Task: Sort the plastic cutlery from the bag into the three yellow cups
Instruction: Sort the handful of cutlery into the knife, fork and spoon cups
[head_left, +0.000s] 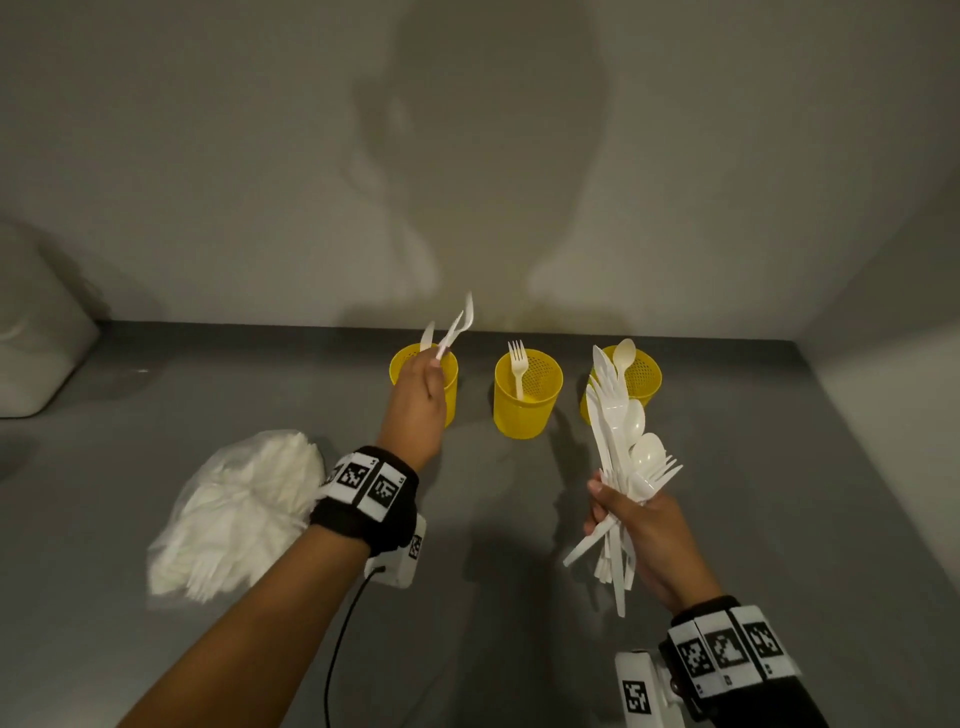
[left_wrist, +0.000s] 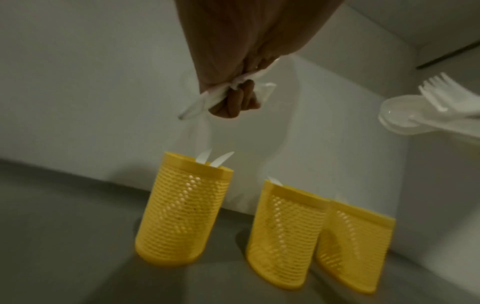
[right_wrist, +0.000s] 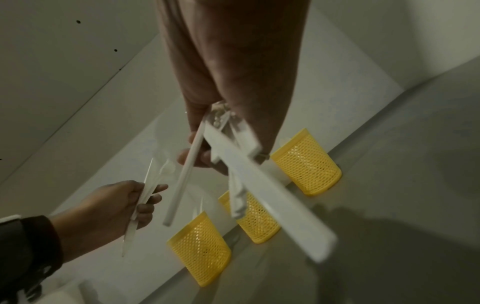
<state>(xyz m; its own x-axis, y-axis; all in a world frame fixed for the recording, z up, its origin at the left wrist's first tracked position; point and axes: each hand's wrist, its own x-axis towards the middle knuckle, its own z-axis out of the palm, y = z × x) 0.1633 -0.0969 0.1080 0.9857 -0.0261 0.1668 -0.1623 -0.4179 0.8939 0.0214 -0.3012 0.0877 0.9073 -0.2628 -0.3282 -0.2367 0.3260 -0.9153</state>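
Observation:
Three yellow mesh cups stand in a row against the back wall. The left cup (head_left: 451, 387) (left_wrist: 184, 207) shows knife tips, the middle cup (head_left: 527, 400) (left_wrist: 283, 232) holds a fork (head_left: 518, 364), and the right cup (head_left: 644, 374) holds a spoon (head_left: 623, 353). My left hand (head_left: 434, 364) (left_wrist: 233, 102) hovers over the left cup and pinches a few blurred white cutlery pieces (head_left: 457, 327). My right hand (head_left: 608, 504) (right_wrist: 205, 148) grips a mixed bundle of knives, forks and spoons (head_left: 621, 447) in front of the right cup. The clear bag of cutlery (head_left: 234, 509) lies at the left.
The grey tabletop (head_left: 519, 571) ends at the back wall just behind the cups, and a side wall closes it on the right. A pale rounded object (head_left: 31, 338) sits at the far left. A black cable (head_left: 337, 649) hangs from my left wrist.

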